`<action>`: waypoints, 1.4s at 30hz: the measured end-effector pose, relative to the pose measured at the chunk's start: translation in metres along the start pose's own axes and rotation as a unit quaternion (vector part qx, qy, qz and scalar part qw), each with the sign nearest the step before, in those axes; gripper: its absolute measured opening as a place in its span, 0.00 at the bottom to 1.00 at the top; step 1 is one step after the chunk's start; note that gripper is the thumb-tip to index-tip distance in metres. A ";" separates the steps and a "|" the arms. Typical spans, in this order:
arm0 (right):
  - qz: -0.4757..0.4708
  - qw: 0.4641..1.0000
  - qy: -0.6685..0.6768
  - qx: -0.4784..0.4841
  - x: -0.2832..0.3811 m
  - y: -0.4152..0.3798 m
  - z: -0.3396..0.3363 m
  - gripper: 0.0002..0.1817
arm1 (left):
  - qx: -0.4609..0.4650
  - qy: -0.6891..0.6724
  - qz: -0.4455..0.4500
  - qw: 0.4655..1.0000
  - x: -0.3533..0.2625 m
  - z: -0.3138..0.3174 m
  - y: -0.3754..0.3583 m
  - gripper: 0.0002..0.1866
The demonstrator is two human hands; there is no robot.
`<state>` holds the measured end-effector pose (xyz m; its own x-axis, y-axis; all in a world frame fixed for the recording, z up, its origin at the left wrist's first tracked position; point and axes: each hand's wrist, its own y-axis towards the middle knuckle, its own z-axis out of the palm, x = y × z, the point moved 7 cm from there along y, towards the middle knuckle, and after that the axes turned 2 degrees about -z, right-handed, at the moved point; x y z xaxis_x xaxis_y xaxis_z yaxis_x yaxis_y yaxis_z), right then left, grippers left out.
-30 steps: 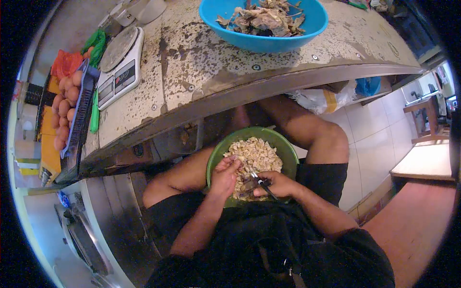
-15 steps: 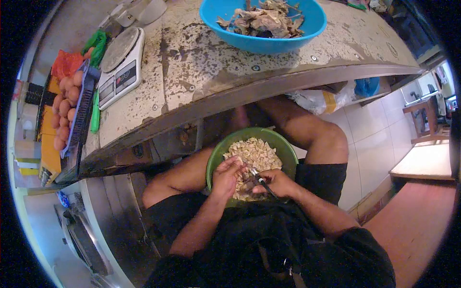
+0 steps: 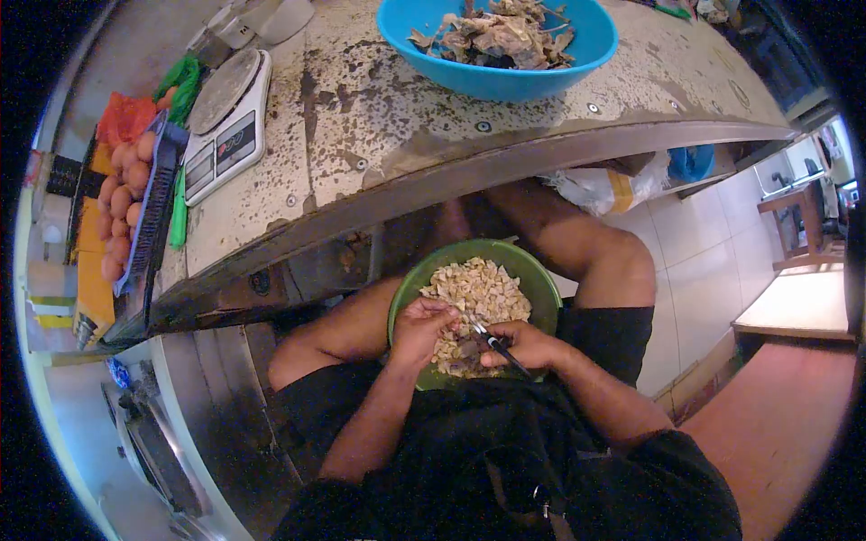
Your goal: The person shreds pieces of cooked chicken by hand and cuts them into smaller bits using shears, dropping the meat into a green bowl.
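A green bowl point(image 3: 548, 287) rests between my legs, filled with small pale cut pieces point(image 3: 480, 287). Over its left part is my left hand point(image 3: 424, 326), fingers pinched together; whatever lies between them is too small to make out. My right hand point(image 3: 525, 346), at the bowl's right side, is closed around a slim black-handled tool point(image 3: 507, 353) with a metal tip. That tip points up and left, close to my left fingertips. Darker brownish pieces point(image 3: 467, 358) show beneath my hands in the lower part of the bowl.
A worn counter point(image 3: 334, 194) runs above my knees. On it stand a blue bowl point(image 3: 505, 83) of brownish scraps, a white kitchen scale point(image 3: 236, 144) and a tray of eggs point(image 3: 122, 203). A plastic bag point(image 3: 600, 191) lies under the counter; a pink bench point(image 3: 785, 424) is at right.
The pale piece that showed at my left fingertips is no longer visible. My left hand has shifted slightly lower, and the tool in my right hand has turned a little.
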<state>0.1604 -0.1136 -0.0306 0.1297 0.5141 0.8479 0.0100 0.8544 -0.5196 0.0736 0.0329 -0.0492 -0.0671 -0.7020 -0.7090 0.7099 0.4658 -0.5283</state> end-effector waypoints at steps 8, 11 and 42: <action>-0.016 0.998 -0.055 0.024 0.011 -0.001 -0.005 0.33 | 0.002 0.064 0.008 0.998 0.005 -0.014 0.006 0.09; -0.010 0.994 -0.105 0.013 0.010 -0.001 -0.010 0.33 | 0.006 0.084 0.034 0.996 0.001 -0.012 0.005 0.10; -0.057 0.984 0.046 -0.165 0.007 0.001 -0.037 0.26 | 0.103 0.827 0.120 0.539 0.050 0.032 -0.023 0.08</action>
<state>0.1976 -0.1122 -0.0287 0.1989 0.3947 0.8970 0.3496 0.8265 -0.4412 0.0763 -0.0300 -0.0580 -0.3682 0.8857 -0.2826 0.8891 0.2466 -0.3857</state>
